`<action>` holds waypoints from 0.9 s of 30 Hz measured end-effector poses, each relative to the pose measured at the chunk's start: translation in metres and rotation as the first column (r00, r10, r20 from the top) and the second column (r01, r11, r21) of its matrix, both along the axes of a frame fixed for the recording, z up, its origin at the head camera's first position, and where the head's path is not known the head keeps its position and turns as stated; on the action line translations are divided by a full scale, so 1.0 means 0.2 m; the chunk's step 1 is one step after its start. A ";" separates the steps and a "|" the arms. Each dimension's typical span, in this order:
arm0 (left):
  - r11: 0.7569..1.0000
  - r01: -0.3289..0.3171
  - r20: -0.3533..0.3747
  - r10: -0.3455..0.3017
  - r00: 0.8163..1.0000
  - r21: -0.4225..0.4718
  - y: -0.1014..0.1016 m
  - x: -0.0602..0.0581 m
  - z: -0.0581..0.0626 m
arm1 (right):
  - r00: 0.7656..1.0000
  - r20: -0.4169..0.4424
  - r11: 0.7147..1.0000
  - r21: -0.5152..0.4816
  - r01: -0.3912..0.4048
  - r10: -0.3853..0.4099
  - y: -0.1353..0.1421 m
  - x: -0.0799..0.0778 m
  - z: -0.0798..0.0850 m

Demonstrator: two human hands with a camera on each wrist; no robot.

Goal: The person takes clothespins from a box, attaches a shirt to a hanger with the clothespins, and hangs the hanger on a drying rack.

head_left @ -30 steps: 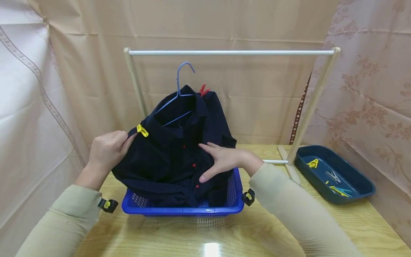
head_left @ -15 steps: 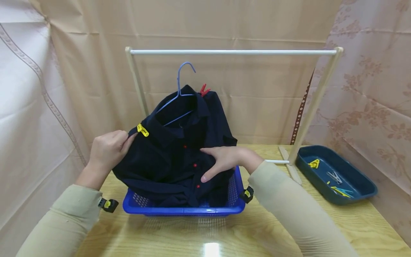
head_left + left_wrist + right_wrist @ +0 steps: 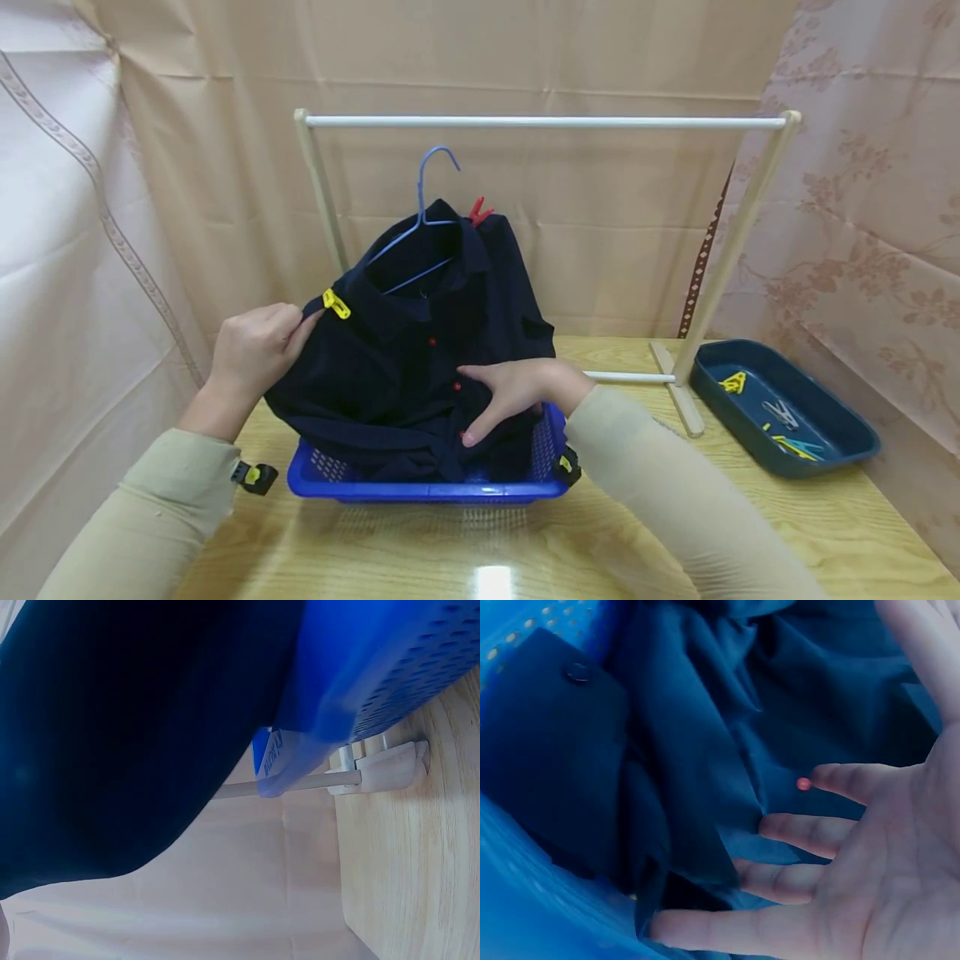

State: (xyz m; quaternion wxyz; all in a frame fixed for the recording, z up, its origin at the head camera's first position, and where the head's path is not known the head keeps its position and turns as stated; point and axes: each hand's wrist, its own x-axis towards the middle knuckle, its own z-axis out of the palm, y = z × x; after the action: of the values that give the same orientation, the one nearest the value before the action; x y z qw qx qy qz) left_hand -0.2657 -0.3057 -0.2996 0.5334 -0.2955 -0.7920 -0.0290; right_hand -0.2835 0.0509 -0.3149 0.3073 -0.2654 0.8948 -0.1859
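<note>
A dark navy shirt (image 3: 375,375) with red buttons hangs on a blue wire hanger (image 3: 422,192), its lower part bunched in a blue basket (image 3: 427,493). My left hand (image 3: 257,346) pinches the shirt's shoulder beside a yellow clothespin (image 3: 337,303). A red clothespin (image 3: 480,212) is clipped at the other shoulder. Over the shirt front, my right hand (image 3: 517,390) lies with fingers spread. In the right wrist view its fingertips (image 3: 780,829) are at the cloth, close to a red button (image 3: 803,784). Dark cloth fills much of the left wrist view.
Behind the shirt stands a drying rack with a white top bar (image 3: 540,122) and wooden posts (image 3: 738,246). To the right, a dark teal tray (image 3: 840,417) holds several clothespins (image 3: 780,414). Everything stands on a wood-grain table (image 3: 360,550), with curtains behind and at both sides.
My right hand has slid slightly down and to the left over the shirt front. The left hand keeps its pinch; shirt and hanger have shifted barely to the right.
</note>
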 end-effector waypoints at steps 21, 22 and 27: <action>1.000 0.007 -0.010 -0.007 1.000 0.001 -0.01 -0.01 0.00 | 0.989 0.143 0.991 0.131 0.018 -0.037 -0.10 -0.03 -0.03; 1.000 0.007 -0.010 -0.007 1.000 0.001 -0.01 -0.02 0.00 | 0.988 0.148 0.991 0.130 0.023 -0.042 -0.11 -0.03 -0.03; 1.000 0.015 -0.010 -0.015 1.000 -0.004 -0.01 -0.01 -0.01 | 0.980 0.186 0.992 0.117 0.046 -0.067 -0.14 -0.03 -0.04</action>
State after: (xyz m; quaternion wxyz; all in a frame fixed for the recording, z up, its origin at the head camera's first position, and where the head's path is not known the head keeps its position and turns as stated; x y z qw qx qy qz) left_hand -0.2674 -0.3083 -0.3015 0.5364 -0.3025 -0.7873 -0.0300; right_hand -0.2886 0.0232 -0.3237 0.4003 -0.2030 0.8776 -0.1683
